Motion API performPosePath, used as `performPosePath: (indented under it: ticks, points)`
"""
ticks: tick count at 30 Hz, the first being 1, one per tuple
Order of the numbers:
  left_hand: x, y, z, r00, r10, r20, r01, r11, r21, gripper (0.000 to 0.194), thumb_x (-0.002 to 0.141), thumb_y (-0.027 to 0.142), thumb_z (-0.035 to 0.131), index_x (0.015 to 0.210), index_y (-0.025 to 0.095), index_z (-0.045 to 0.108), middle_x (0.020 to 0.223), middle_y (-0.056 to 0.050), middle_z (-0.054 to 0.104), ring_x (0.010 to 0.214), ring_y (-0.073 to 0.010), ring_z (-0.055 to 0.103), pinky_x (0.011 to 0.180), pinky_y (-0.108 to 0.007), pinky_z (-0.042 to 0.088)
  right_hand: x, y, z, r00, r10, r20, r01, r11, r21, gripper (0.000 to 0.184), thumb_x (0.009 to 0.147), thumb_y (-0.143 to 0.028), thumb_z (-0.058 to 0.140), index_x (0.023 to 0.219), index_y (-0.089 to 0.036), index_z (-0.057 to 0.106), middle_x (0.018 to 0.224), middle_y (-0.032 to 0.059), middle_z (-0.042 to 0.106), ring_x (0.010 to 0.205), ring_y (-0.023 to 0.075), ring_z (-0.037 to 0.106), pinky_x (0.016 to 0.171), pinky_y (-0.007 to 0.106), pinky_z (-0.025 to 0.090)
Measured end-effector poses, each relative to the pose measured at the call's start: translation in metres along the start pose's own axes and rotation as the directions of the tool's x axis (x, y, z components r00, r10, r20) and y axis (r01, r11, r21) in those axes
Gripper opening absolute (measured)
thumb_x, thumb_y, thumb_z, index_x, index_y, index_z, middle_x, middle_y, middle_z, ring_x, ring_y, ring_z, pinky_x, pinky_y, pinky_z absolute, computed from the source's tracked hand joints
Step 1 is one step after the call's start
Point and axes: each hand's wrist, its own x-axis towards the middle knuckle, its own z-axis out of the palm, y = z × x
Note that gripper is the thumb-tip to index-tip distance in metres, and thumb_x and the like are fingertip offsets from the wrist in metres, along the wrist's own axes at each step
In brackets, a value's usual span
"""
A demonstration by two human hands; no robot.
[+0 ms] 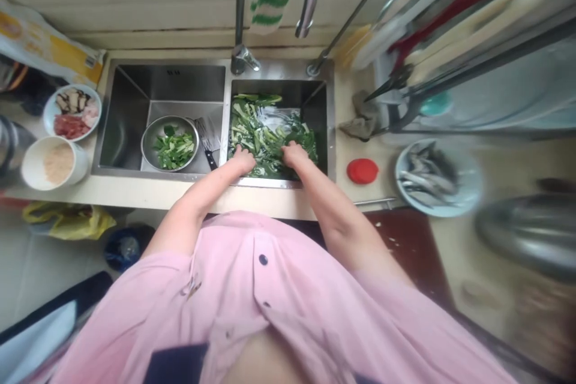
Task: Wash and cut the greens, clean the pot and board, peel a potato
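Leafy greens (265,135) with pale stalks fill the right sink basin, lying in water. At the basin's near left side, my left hand (243,160) reaches into them with its fingers curled on the greens. My right hand (294,155) is closed around leaves a little to the right. The fingertips of both hands are partly hidden among the leaves. In the left basin, a round metal bowl (146,145) holds more cut greens. Beside that bowl lies a knife with a black handle (210,160).
A faucet (245,60) stands behind the basins. On the left counter are a plate of sliced meat (72,126) and a white tub (78,168). To the right are a red lid-like object (362,171), a plate of fish (470,189) and a blurred rack.
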Motion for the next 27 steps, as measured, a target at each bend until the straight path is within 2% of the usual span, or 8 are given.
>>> performPosePath:
  ticks: [3,6,8,11,15,18,23,27]
  points:
    - [0.007,-0.015,-0.003,1.0,-0.021,0.008,0.022,0.995,-0.1,0.019,0.074,0.014,0.073,0.091,0.019,0.08,0.102,-0.011,0.078,0.103,-0.0304,0.066,0.105,-0.048,0.043,-0.005,0.011,-0.004,0.994,-0.053,-0.1,0.062,0.994,0.093,0.033,0.09,-0.011,0.059,0.12,-0.015,0.075,0.135,0.024,0.061,0.121,0.0391,0.06,0.1,0.053,0.05]
    - [0.005,-0.025,-0.002,0.991,-0.042,-0.127,-0.01,0.923,-0.384,0.024,0.076,0.024,0.074,0.098,0.017,0.077,0.095,-0.006,0.075,0.089,-0.0229,0.065,0.085,-0.032,0.049,-0.011,0.006,0.003,0.965,-0.188,-0.181,0.237,0.92,0.312,0.027,0.09,-0.016,0.062,0.114,-0.017,0.074,0.109,0.0142,0.073,0.106,0.03,0.068,0.098,0.045,0.053]
    - [0.003,-0.026,0.002,0.955,-0.155,-0.253,-0.029,0.8,-0.6,0.024,0.076,0.024,0.072,0.098,0.015,0.073,0.088,-0.004,0.072,0.082,-0.0201,0.063,0.079,-0.029,0.048,-0.013,-0.002,0.011,0.97,-0.205,-0.127,0.241,0.804,0.544,0.022,0.089,-0.022,0.065,0.11,-0.018,0.073,0.088,0.0067,0.073,0.087,0.0232,0.07,0.087,0.039,0.057]
    - [0.002,-0.021,0.01,0.871,-0.359,-0.335,-0.088,0.556,-0.826,0.02,0.074,0.018,0.07,0.093,0.015,0.066,0.085,-0.002,0.067,0.081,-0.0173,0.061,0.082,-0.029,0.048,-0.013,-0.016,0.021,0.978,-0.209,-0.019,0.132,0.542,0.83,0.031,0.08,-0.034,0.076,0.105,-0.018,0.068,0.081,0.0032,0.069,0.075,0.0194,0.067,0.069,0.033,0.057]
    - [0.004,-0.01,0.013,0.832,-0.45,-0.325,-0.255,0.21,-0.944,0.028,0.071,0.02,0.078,0.091,0.016,0.059,0.088,-0.001,0.064,0.084,-0.0154,0.062,0.088,-0.031,0.05,-0.013,-0.032,0.024,0.942,-0.335,-0.016,0.139,0.346,0.928,0.057,0.063,-0.045,0.087,0.108,-0.019,0.064,0.096,0.0054,0.071,0.085,0.02,0.065,0.072,0.033,0.055]
    - [0.005,-0.004,0.008,0.816,-0.471,-0.336,-0.345,0.07,-0.936,0.038,0.069,0.026,0.084,0.094,0.017,0.058,0.091,0.0,0.065,0.088,-0.0146,0.063,0.09,-0.03,0.05,-0.015,-0.038,0.017,0.931,-0.347,-0.108,0.2,0.239,0.95,0.063,0.057,-0.047,0.088,0.107,-0.02,0.061,0.096,0.0031,0.071,0.086,0.0185,0.064,0.077,0.032,0.053]
    - [-0.004,-0.009,-0.005,0.872,-0.377,-0.312,-0.309,0.071,-0.949,0.046,0.068,0.031,0.084,0.106,0.013,0.067,0.099,-0.005,0.073,0.086,-0.0168,0.066,0.08,-0.03,0.053,-0.024,-0.03,-0.005,0.922,-0.386,-0.036,0.141,0.249,0.958,0.061,0.065,-0.053,0.084,0.112,-0.023,0.06,0.085,-0.0018,0.069,0.073,0.0146,0.061,0.063,0.025,0.045]
    - [-0.012,-0.014,-0.017,0.865,-0.308,-0.396,-0.311,0.289,-0.905,0.042,0.073,0.029,0.08,0.11,0.009,0.073,0.105,-0.01,0.076,0.092,-0.0218,0.069,0.085,-0.034,0.054,-0.026,-0.027,-0.014,0.896,-0.42,-0.145,0.295,0.317,0.901,0.061,0.064,-0.052,0.085,0.112,-0.021,0.063,0.094,0.0017,0.07,0.082,0.0182,0.062,0.074,0.03,0.05]
